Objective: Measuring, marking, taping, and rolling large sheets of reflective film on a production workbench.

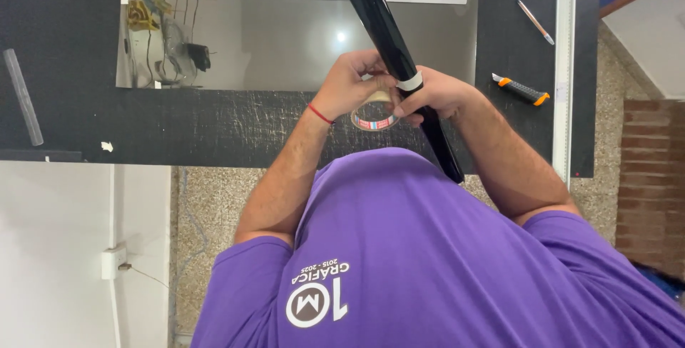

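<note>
Purple shirt aside, both hands are up over the black worktop's near edge: left hand pinching the clear tape roll, right hand clamped round the glossy black film roll at its white tape band. Loosen that grip and I reckon the film unwinds or the tape wrinkles.

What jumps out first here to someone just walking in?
A long glossy black roll slants across the middle, gripped by both hands: the right hand around it at a pale tape band, the left hand beside it holding a tape ring. An orange-tipped knife lies on the black table to the right.
</note>
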